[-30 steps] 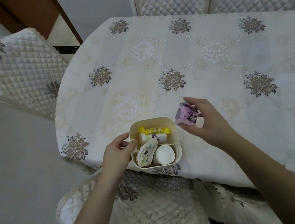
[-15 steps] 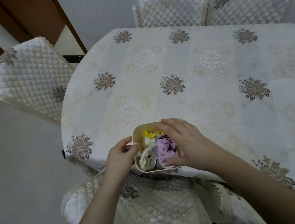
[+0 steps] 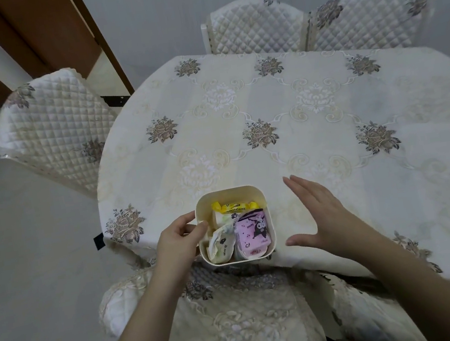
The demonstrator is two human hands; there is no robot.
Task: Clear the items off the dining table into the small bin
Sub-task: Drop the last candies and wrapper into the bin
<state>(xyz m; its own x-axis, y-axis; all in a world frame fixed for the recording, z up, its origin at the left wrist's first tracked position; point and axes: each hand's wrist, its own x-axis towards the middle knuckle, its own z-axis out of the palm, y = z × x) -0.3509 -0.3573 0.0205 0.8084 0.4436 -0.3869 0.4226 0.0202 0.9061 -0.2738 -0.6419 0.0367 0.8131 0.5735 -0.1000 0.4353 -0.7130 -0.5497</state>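
Floral-embroidered cloth covers the dining table (image 3: 283, 121), ringed by quilted chairs (image 3: 56, 130), with no loose items visible on its surface. At the near edge sits the small bin (image 3: 228, 194), cream-coloured and packed: a purple cartoon-print packet (image 3: 252, 228) lies on top at right, a yellow-wrapped sweet (image 3: 233, 206) at the far side, a crumpled white wrapper (image 3: 220, 247) at left. The person's left hand (image 3: 177, 242) pinches the bin's left wall, steadying it; the right hand (image 3: 316, 211) hovers just beside the bin, fingers spread and empty. Clearing appears all but complete; the next move likely calls only for a check of the unseen right end of the table.
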